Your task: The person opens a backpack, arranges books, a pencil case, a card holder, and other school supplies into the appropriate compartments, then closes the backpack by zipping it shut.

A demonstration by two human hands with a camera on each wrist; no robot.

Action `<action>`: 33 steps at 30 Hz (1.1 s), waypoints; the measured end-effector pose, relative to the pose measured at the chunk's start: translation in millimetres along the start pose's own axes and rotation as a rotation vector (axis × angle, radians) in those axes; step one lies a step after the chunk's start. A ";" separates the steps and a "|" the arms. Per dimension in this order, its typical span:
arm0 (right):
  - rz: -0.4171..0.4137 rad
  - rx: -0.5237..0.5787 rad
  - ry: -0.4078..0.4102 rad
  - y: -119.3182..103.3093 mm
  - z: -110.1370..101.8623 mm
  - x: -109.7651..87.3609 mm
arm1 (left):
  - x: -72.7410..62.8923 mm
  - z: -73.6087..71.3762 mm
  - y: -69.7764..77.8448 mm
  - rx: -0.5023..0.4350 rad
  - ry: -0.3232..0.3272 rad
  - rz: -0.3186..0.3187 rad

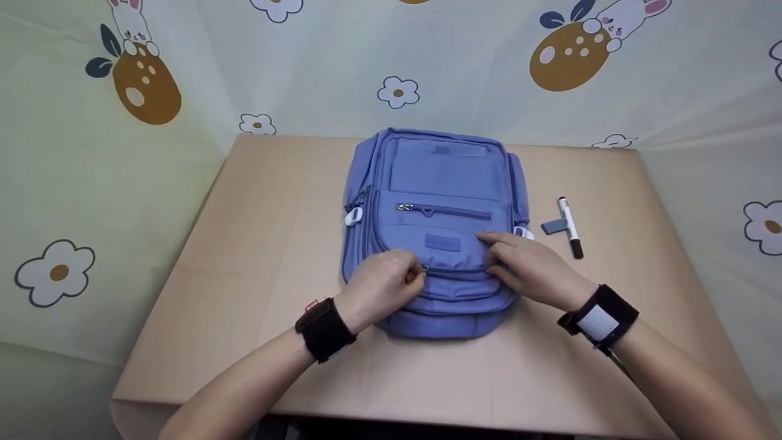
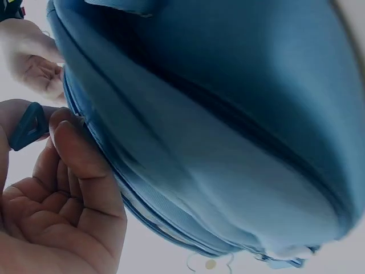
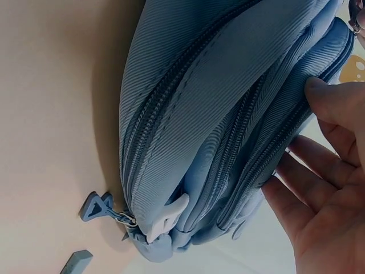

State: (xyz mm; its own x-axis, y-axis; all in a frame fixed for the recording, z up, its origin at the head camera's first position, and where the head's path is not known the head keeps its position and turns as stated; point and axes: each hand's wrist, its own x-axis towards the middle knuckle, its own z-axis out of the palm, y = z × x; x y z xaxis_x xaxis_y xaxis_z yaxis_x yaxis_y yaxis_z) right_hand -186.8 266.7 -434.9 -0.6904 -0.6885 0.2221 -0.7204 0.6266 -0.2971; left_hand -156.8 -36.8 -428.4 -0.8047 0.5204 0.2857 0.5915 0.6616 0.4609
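A blue backpack (image 1: 452,177) lies front side up on the table, its bottom toward me. At the lower front pocket, my left hand (image 1: 388,281) pinches a zipper pull (image 2: 29,127), a blue triangular tab that shows between thumb and finger in the left wrist view. My right hand (image 1: 534,269) grips the same pocket's right edge. In the right wrist view its thumb presses below the zipper (image 3: 274,137) while the fingers lie over the pocket's front. A second zipper (image 1: 446,211) crosses the front higher up, with its pull at the left end.
Right of the backpack, a white marker (image 1: 570,226) with dark ends lies beside a small grey-blue block (image 1: 554,227). White buckles (image 1: 354,216) sit at the bag's sides. The beige-covered table (image 1: 275,214) is enclosed by patterned curtains (image 1: 330,67).
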 end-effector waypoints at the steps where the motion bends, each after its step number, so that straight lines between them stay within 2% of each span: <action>1: 0.000 -0.002 0.003 -0.1 0.0 -0.2 | 1.6 1.8 2.7 0.005 0.002 0.010; 11: 0.004 -0.002 0.023 -0.7 3.2 0.4 | 20.5 24.8 29.5 0.095 -0.020 0.117; 17: -0.002 0.002 0.035 0.3 4.9 0.1 | 20.6 22.6 31.2 0.104 -0.025 0.125; 20: -0.006 0.007 0.041 0.7 6.1 0.1 | 16.8 15.2 27.2 0.090 -0.011 0.151; 23: -0.010 0.008 0.049 0.7 7.0 0.1 | 14.1 6.1 18.1 0.096 0.051 0.230; 27: -0.002 0.008 0.064 -0.3 6.9 -0.3 | 16.3 -2.3 -0.6 0.166 0.121 0.333; 30: 0.025 0.015 0.065 -1.1 7.4 -1.2 | 18.9 -4.2 -12.8 0.199 0.086 0.333; 33: 0.062 0.026 0.059 -3.4 7.7 -2.3 | 19.8 -3.6 -18.6 0.180 0.024 0.303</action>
State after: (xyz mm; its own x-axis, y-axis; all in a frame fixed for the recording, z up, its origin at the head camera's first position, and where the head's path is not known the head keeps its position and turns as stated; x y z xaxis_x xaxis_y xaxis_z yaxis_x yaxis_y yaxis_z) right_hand -182.3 263.3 -441.6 -0.7365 -0.6259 0.2565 -0.6751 0.6567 -0.3362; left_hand -184.0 -40.7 -428.3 -0.5911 0.6961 0.4074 0.8013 0.5647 0.1976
